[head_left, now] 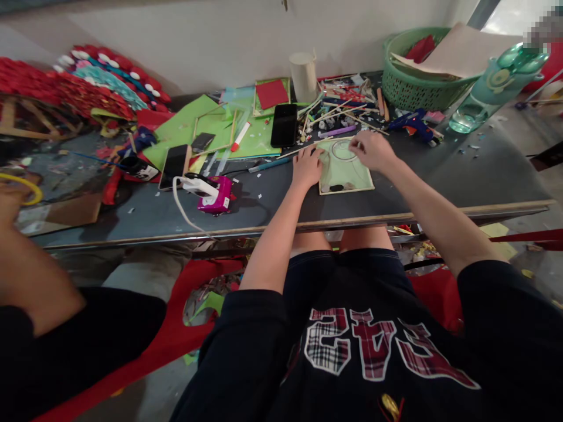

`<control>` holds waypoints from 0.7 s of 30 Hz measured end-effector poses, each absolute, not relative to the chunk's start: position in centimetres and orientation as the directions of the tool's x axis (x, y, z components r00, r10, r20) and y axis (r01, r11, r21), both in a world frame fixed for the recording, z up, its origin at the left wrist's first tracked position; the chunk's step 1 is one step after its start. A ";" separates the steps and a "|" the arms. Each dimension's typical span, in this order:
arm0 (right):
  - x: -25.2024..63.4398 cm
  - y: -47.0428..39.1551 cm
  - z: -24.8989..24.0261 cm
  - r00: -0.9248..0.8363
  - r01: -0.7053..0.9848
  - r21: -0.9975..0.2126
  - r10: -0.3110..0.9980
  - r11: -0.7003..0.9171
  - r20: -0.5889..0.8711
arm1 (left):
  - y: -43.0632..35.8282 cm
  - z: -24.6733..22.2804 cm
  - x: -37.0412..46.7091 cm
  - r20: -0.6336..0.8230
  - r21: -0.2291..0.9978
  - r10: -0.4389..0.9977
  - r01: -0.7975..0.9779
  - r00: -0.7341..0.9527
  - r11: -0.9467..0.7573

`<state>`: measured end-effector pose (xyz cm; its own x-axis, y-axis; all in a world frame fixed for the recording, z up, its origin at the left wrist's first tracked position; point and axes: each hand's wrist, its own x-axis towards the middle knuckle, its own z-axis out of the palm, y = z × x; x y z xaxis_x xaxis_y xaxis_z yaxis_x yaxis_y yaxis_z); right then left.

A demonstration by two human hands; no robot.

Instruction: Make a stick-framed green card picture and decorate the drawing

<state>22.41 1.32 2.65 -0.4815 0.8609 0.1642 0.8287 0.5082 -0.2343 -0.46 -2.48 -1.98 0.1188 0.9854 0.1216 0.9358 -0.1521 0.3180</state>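
A pale green square panel (349,174) with a thin light frame lies on the table in front of me. My left hand (308,168) rests on its left edge, fingers stretched out and lying flat. Near the panel's top right corner, the fingers of my right hand (373,150) are pinched together beside a thin round outline (342,150). Whatever those fingertips hold is too small to make out. A small dark oval piece (336,188) sits along the panel's lower edge. Left of my left hand is a blue pen-like tool (269,164).
Behind the panel lie a black phone (284,125), a purple marker (338,132) and piled sticks. A blue glue gun (416,126), a water bottle (488,94) and a green basket (409,79) stand right. A magenta power adapter (216,195) sits left, near another person's arm (35,275).
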 end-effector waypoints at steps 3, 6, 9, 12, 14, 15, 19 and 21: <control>25.5 3.2 3.3 -0.313 0.908 -0.195 0.909 0.371 0.273 | -2.3 -2.2 -0.5 0.126 0.330 0.985 0.931 0.120 -0.156; 27.7 5.4 3.6 -0.210 0.950 -0.166 0.933 0.265 0.291 | -2.3 -2.2 -0.5 0.128 0.343 0.985 0.927 0.115 -0.153; 28.3 6.5 3.5 -0.140 0.981 -0.109 0.975 0.160 0.171 | -2.3 -2.3 -0.6 0.139 0.341 0.984 0.928 0.108 -0.150; 27.7 6.2 3.3 -0.134 0.985 -0.088 0.975 0.151 0.177 | -2.1 -2.5 -0.7 0.142 0.330 0.983 0.931 0.112 -0.154; 27.2 5.6 3.1 -0.125 0.982 -0.110 0.966 0.153 0.224 | -2.0 -2.6 -0.7 0.143 0.325 0.983 0.932 0.118 -0.159; 26.9 5.3 3.0 -0.119 0.980 -0.129 0.965 0.152 0.235 | -2.0 -2.6 -0.7 0.143 0.325 0.982 0.932 0.121 -0.162; 26.4 4.6 2.4 -0.105 0.969 -0.190 0.961 0.157 0.258 | -2.2 -2.4 -0.6 0.138 0.337 0.984 0.929 0.113 -0.154; 26.2 4.4 2.2 -0.119 0.964 -0.195 0.951 0.179 0.285 | -2.3 -2.2 -0.5 0.135 0.338 0.985 0.929 0.107 -0.148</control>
